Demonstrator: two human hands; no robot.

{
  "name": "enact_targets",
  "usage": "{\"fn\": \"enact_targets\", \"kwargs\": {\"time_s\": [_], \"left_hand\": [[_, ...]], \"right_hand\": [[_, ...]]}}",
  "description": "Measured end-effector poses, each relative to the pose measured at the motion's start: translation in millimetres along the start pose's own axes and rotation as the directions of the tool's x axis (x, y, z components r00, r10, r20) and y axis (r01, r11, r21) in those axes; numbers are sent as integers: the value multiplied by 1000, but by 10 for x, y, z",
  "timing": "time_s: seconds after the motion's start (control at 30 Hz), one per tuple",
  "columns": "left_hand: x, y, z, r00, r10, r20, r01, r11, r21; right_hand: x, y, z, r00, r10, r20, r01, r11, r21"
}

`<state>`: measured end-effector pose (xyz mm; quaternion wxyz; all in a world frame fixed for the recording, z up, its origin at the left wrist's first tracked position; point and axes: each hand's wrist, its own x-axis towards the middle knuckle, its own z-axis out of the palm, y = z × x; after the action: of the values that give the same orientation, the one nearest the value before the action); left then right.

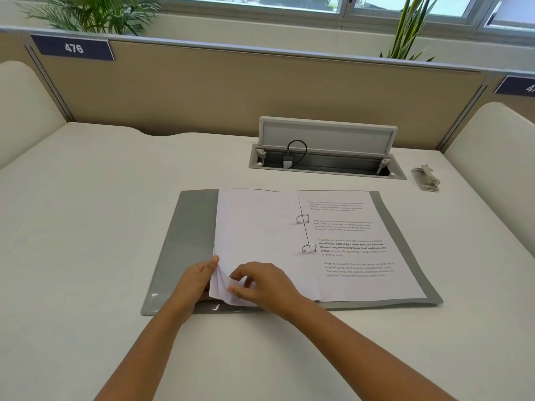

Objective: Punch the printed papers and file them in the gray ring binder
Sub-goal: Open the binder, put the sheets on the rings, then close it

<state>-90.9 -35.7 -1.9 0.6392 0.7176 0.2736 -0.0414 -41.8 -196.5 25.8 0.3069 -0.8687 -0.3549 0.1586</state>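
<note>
The gray ring binder (pixel 185 244) lies open on the desk (pixel 86 227); white papers (pixel 260 241) sit on its two metal rings (pixel 302 219), printed text on the right pages; the left hand (pixel 194 280) and right hand (pixel 262 285) pinch the lifted near-left paper corner with curled fingers.

A dark blue plate (pixel 73 48) on the partition at the far left bears the white number "476". A second blue plate (pixel 518 86) at the right edge shows only a "4" before the frame cuts it off. The printed page (pixel 356 250) filed on the right side of the open binder carries four paragraphs, each beginning "Village life is a peaceful, close-knit..."; the third is partly in bold, reading "Defined by a slower pace, it is centered around strong community bonds, local traditions". The smaller lines are too blurred to read in full.
</note>
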Motion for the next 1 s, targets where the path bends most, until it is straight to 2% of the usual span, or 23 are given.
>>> {"fn": "enact_targets", "kwargs": {"time_s": [0.13, 0.23, 0.33, 0.43, 0.6, 0.67, 0.8, 0.9, 0.93, 1.0], "left_hand": [[14, -17, 8, 1000, -1, 1, 2, 999, -37], [24, -11, 9, 1000, -22, -12, 21, 998, -57], [26, -3, 7, 999, -36, -22, 34, 997, -70], [15, -14, 16, 999, -21, -29, 19, 998, -66], [16, -10, -4, 999, -34, -21, 32, 997, -70], [17, -4, -23, 998, -56, 5, 56, 995, -83], [11, 0, -28, 998, -61, 14, 62, 991, -120], [1, 5, -27, 997, -71, 12, 72, 988, -134], [-1, 2, -28, 997, -74, 10, 75, 988, -134], [10, -10, -31, 997, -77, 4, 77, 988, -133]], "right_hand": [[-121, 121, -39, 975, 144, -172, -115, 979, 167], [-280, 402, -192, 894, 315, -319, -239, 937, 255], [-542, 745, -442, 762, 471, -444, -312, 868, 386], [-898, 1075, -678, 619, 610, -494, -353, 778, 519], [-1428, 1503, -902, 380, 737, -559, -417, 676, 608], [-1540, 1621, -958, 294, 761, -578, -441, 645, 624], [-1641, 1659, -1031, 199, 783, -589, -426, 610, 668], [-1593, 1559, -1003, 141, 692, -708, -478, 673, 564], [-1556, 1534, -978, 149, 610, -778, -519, 718, 464], [-1437, 1486, -897, 232, 451, -862, -562, 785, 260]]}}
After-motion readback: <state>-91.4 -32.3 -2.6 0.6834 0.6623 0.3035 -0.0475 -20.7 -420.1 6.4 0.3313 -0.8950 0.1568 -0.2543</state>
